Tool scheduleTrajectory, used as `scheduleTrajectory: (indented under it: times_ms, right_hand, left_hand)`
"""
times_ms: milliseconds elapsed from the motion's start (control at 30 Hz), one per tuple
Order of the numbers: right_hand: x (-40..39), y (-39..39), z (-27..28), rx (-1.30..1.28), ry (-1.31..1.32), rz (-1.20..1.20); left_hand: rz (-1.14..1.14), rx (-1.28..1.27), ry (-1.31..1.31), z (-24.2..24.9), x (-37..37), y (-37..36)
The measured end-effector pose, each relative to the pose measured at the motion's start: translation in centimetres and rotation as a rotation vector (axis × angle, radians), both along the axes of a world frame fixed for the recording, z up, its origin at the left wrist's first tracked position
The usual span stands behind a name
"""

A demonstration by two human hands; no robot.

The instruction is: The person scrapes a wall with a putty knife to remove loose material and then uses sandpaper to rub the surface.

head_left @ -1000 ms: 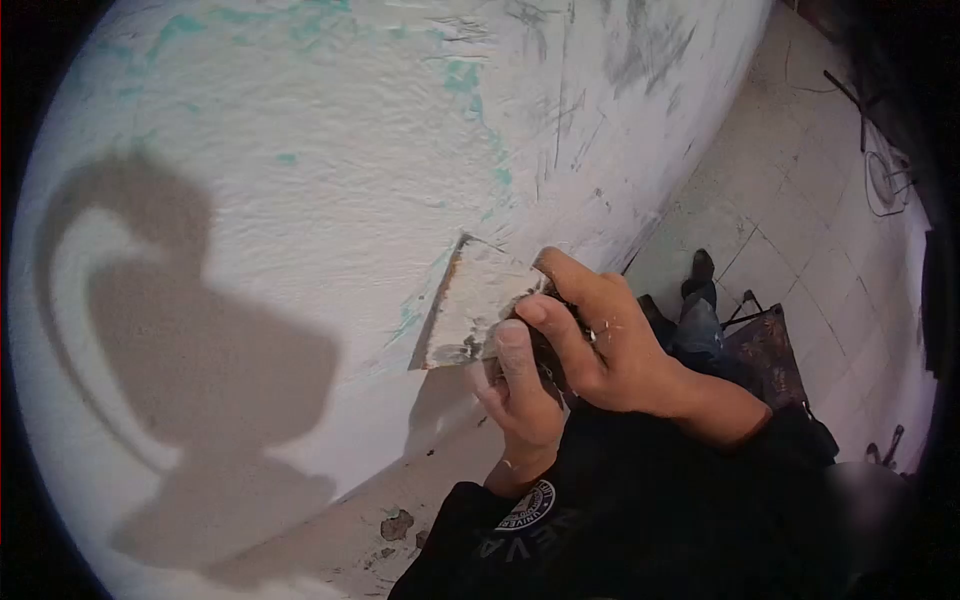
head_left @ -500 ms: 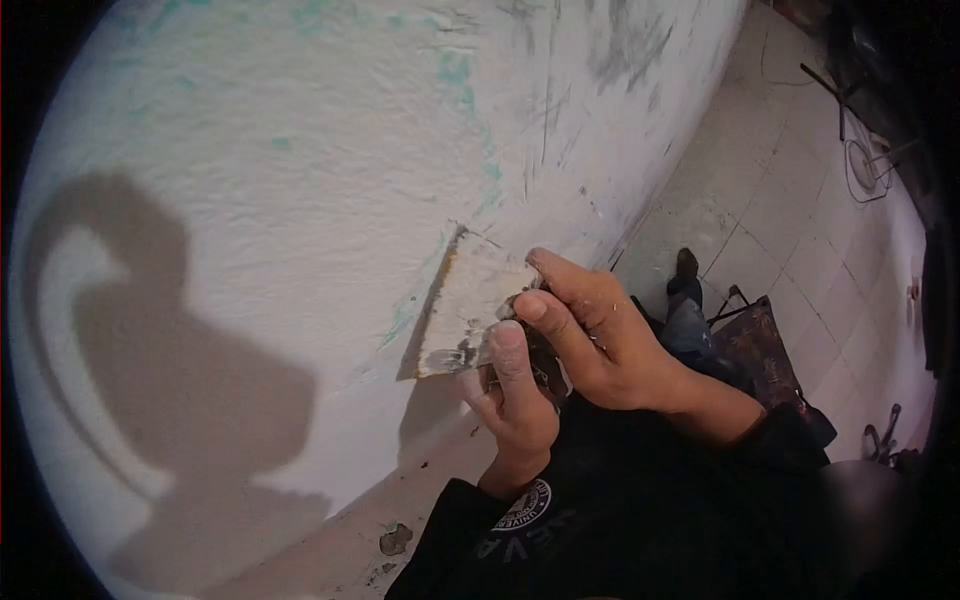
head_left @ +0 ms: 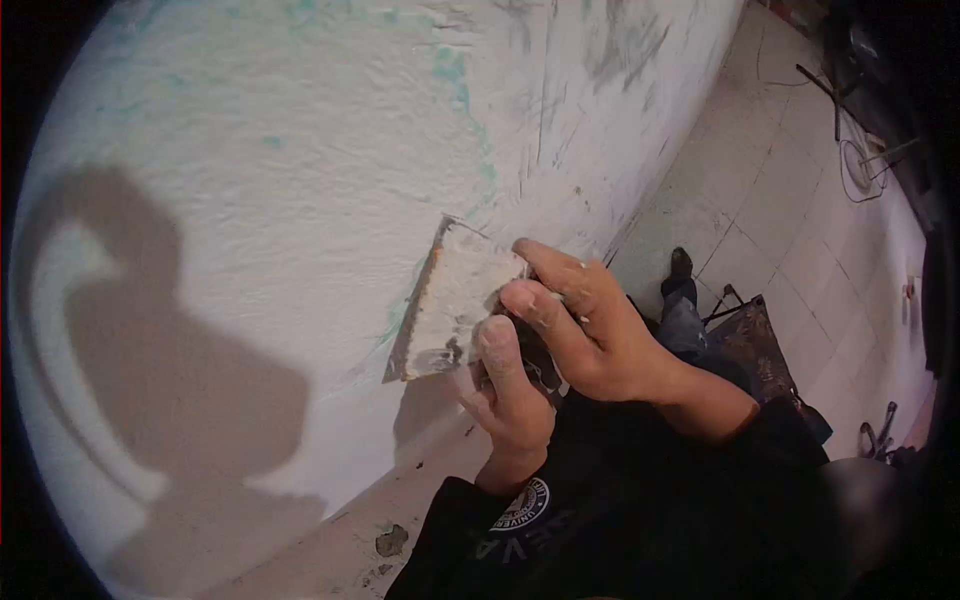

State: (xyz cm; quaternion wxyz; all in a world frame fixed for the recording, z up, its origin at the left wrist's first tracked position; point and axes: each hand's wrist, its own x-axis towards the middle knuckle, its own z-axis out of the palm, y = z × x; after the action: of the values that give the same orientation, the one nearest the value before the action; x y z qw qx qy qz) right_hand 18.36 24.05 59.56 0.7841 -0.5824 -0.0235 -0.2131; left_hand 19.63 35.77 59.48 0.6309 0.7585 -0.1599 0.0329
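Observation:
Both hands grip a wide putty knife (head_left: 462, 290), its blade smeared with white filler and rusty along the far edge. The blade slants against the white wall (head_left: 300, 220), or close over it, casting a narrow shadow along that edge. From below, my left hand (head_left: 515, 405) is closed round the lower side, thumb up against the blade. My right hand (head_left: 605, 335) is closed on the upper right side, thumb and forefinger at the blade's back. White filler coats the fingertips of both hands. The handle is mostly hidden behind the fingers.
Teal patches (head_left: 455, 80) and dark scuffs (head_left: 625, 45) mark the wall. My shadow falls on its left part. Right of me, a dark, stained stand or seat (head_left: 760, 350) is on the tiled floor (head_left: 785, 210), with a foot (head_left: 681, 263) near it. Dark objects line the far right.
The putty knife and both hands have shifted slightly left along the wall. The grip looks the same, and the camera view has moved a little.

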Motion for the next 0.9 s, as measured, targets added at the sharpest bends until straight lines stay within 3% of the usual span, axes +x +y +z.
scheduleTrajectory:
  times_ms: [33,133,233,333,433,467,567,667,733,833,900]
  right_hand:
    - [-0.1,0.1,-0.5,-0.006,-0.007,-0.004]
    - [-0.1,0.3,-0.6,0.051,0.051,0.018]
    - [-0.3,0.9,0.0,0.121,0.002,0.071]
    - [-0.5,0.9,-0.5,0.161,0.030,0.020]
    - [0.2,0.3,0.3,0.098,-0.004,0.016]
    - [0.2,0.6,0.3,0.111,-0.013,-0.018]
    - [-0.3,1.1,-1.0,0.154,0.043,0.002]
    - [0.4,0.1,0.3,0.100,0.002,-0.012]
    - [0.7,0.1,0.4,0.136,-0.017,-0.002]
    - [-0.3,0.4,-0.5,0.167,0.104,0.033]
    - [0.1,0.2,-0.6,0.147,0.077,0.009]
  left_hand:
    - [-0.085,-0.176,0.027,0.2,0.3,-0.5]
    - [-0.093,-0.226,0.085,0.9,-0.2,-0.7]
    - [-0.012,-0.010,-0.104,0.8,-0.2,0.0]
    - [-0.155,-0.088,0.073,1.1,-0.1,-0.4]
    - [0.003,-0.013,0.048,0.7,0.0,-0.4]
    - [-0.064,-0.152,0.108,1.6,-0.1,-0.9]
    - [-0.161,-0.108,0.065,0.7,0.1,-0.5]
    - [-0.128,-0.002,0.033,1.1,0.8,-0.4]
    - [-0.045,-0.191,0.115,1.7,0.6,-1.4]
    - [-0.093,-0.133,-0.024,0.4,0.7,-1.5]
    - [-0.116,-0.156,0.073,0.4,0.6,-1.0]
